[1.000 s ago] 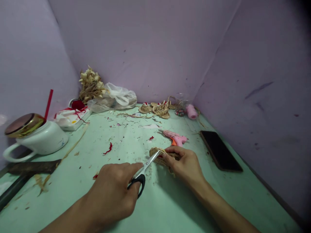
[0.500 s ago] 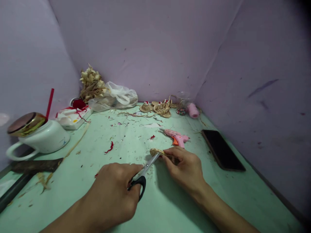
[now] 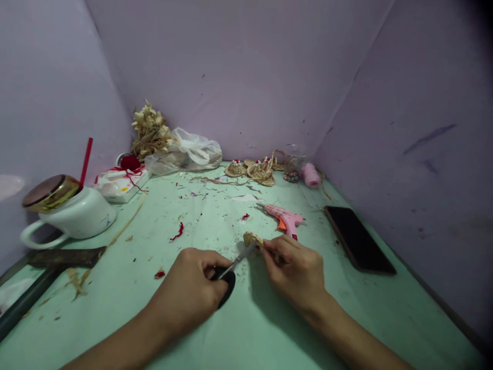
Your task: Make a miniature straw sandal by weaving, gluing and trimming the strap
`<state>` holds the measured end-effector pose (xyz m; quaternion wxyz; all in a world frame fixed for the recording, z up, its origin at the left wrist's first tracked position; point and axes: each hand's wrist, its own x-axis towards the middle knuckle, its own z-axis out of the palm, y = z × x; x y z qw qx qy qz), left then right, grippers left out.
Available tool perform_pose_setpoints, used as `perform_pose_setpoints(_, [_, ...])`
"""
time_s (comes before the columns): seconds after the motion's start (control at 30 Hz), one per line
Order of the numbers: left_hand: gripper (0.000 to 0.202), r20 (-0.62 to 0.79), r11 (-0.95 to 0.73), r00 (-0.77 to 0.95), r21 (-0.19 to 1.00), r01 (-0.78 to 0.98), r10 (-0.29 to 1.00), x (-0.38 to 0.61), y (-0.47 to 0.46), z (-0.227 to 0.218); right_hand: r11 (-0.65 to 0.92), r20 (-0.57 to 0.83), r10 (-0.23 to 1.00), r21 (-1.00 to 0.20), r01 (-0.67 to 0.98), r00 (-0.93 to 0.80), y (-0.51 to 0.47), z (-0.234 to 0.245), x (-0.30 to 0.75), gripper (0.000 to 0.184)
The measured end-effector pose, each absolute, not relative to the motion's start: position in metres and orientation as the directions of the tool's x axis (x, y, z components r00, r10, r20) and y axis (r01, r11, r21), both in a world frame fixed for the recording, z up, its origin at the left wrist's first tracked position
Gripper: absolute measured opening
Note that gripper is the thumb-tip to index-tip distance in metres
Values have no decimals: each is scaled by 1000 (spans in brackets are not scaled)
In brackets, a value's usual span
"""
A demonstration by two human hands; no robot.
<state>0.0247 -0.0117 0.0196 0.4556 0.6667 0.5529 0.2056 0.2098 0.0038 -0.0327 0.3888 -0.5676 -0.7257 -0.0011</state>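
Observation:
My left hand (image 3: 196, 285) is closed around the black handles of a pair of scissors (image 3: 243, 254). The blades point up and to the right, and their tips meet the underside of a small woven straw piece (image 3: 252, 238). My right hand (image 3: 295, 267) pinches that straw piece between thumb and fingers, covering much of it. Both hands are above the middle of the table. A pink glue gun (image 3: 284, 217) lies just beyond my right hand.
A phone (image 3: 359, 239) lies at the right. Small straw hats (image 3: 262, 172), a pink thread spool (image 3: 310, 176) and a plastic bag (image 3: 196, 151) stand along the back. A white mug (image 3: 87, 213) and a hammer (image 3: 63, 258) are at the left. Red yarn scraps (image 3: 177, 232) litter the green table (image 3: 215, 334).
My left hand has turned with the scissors, and their handles now show more edge-on. The straw piece has tilted slightly in my right hand. The whole view has shifted a little.

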Motion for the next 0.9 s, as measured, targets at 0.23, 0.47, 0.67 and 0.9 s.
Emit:
perform_pose_setpoints(0.23, [19,-625,710,401,697,-102,670,15,14,2,351,582,810,-381,856,-73,6,-33,213,19])
perform_pose_setpoints(0.47, [23,-402,246,376,883,400,835,12,11,10,245,455,890,-558,793,45,10,-31,217,13])
perform_pose_setpoints(0.67, [32,187,-420,377,373,827,907,4,2,35,46,192,970,-751,659,150,20,-27,227,13])
perform_pose_setpoints(0.9, [33,314,-520,466,114,847,828,12,-6,22,124,305,945,-666,736,117,12,-29,222,10])
